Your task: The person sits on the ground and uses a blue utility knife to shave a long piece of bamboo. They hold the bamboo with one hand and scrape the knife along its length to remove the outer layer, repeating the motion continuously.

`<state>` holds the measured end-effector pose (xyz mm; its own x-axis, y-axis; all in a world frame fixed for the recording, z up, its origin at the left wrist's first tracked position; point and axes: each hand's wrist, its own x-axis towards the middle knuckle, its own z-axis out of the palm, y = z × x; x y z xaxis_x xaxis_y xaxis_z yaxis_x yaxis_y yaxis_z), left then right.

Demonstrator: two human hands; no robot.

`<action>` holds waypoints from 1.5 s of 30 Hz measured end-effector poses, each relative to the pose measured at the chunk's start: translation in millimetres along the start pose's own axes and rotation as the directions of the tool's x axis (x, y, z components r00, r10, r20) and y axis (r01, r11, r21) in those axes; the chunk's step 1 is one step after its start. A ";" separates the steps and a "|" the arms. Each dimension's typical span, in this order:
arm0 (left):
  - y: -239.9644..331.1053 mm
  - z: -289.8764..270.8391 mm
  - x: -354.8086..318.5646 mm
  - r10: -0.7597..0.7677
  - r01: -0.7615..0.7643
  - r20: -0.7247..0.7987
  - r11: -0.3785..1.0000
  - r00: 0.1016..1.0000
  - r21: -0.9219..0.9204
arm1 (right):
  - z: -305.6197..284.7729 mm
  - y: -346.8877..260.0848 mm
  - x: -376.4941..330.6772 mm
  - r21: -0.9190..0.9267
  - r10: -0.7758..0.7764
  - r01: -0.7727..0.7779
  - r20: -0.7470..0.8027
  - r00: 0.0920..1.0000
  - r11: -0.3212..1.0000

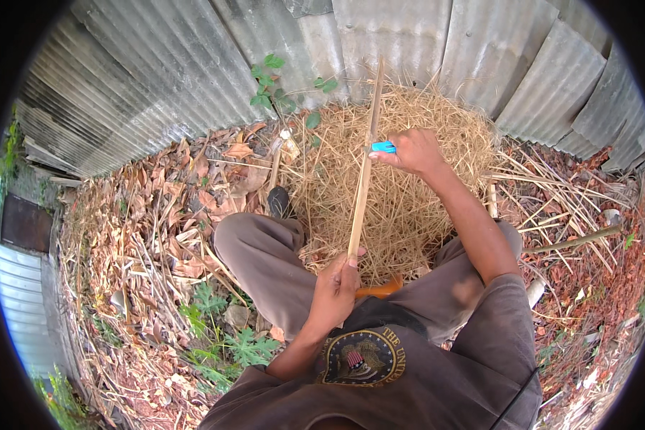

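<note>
- Head view: the left hand [335,281] is clamped around the near end of a long bamboo strip [361,188], just above the lap, and the strip runs away from the body towards the corrugated metal fence [158,79].
- The right hand [414,151] is closed on a small blue-handled knife [383,147], which is pressed against the strip about halfway up; the hands are well apart.
- Beneath the strip lies a heap of pale shavings [408,208], between the knees, with dry leaves [158,222] to the left.
- To shave well, I judge the near end should be held steady, with the blade kept shallow and moving away from the body and the gripping fingers.
</note>
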<state>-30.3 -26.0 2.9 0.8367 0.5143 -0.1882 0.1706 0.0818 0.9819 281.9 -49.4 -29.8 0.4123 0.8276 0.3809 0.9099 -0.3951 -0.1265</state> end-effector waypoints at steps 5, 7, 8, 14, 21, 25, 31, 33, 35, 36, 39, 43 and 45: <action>-10.2 -13.9 7.5 0.073 -0.071 -0.009 0.984 0.997 0.165 | 9.2 6.0 2.6 -0.079 -0.073 0.064 -0.118 0.990 0.995; -15.1 -33.3 15.2 0.231 -0.193 0.005 0.801 0.973 0.566 | 16.9 21.4 4.3 -0.154 -0.179 0.153 -0.178 0.968 0.976; -14.2 -44.1 19.8 0.305 -0.237 0.041 0.642 0.951 0.729 | 15.3 19.9 4.5 -0.158 -0.189 0.168 -0.128 0.974 0.973; 20.4 -85.9 20.7 0.185 -0.226 0.171 0.337 0.968 0.914 | 10.4 19.5 6.6 -0.217 -0.219 0.248 0.149 0.964 0.944; 21.2 -122.0 13.6 0.075 -0.224 0.211 0.376 0.975 0.899 | -62.6 86.1 8.1 -0.350 0.063 -0.004 0.157 0.986 0.937; 17.3 -105.6 26.6 -0.031 -0.053 0.150 0.849 0.988 0.526 | -60.0 29.9 -23.3 -0.067 0.202 -0.200 0.020 0.979 0.977; 4.7 -64.3 25.0 -0.024 -0.022 0.193 0.973 0.981 0.230 | -57.1 -35.8 -29.9 0.261 0.178 -0.184 0.049 0.983 0.948; 0.0 -56.7 20.2 0.013 -0.050 0.192 0.981 0.981 0.190 | -45.5 -33.4 -30.1 0.479 0.250 -0.246 0.057 0.967 0.843; -5.8 -51.2 18.3 0.045 -0.076 0.148 0.975 0.988 0.210 | -38.8 -35.6 -33.1 0.445 0.192 -0.189 0.039 0.981 0.875; -7.1 -49.2 18.1 0.062 -0.089 0.126 0.971 0.990 0.220 | -37.5 -37.0 -35.4 0.428 0.163 -0.160 0.031 0.986 0.890; 5.4 -43.2 13.3 0.099 -0.103 0.031 0.920 0.995 0.377 | -40.5 -53.4 -41.9 0.101 0.036 -0.033 -0.021 0.999 0.994; -0.3 -38.9 8.4 0.248 -0.199 -0.011 0.802 0.969 0.564 | -27.6 -37.0 -25.0 0.042 0.047 -0.046 -0.019 0.999 0.998; -8.6 -38.4 1.6 0.273 -0.205 -0.012 0.749 0.962 0.630 | -26.1 -26.6 -15.3 -0.015 0.016 -0.017 -0.045 0.999 1.000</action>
<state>-50.5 6.9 -5.1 0.8453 0.5271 0.0870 0.2844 -0.5818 0.7619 250.2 -62.0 -8.3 0.4245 0.8024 0.4195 0.9020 -0.4150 -0.1189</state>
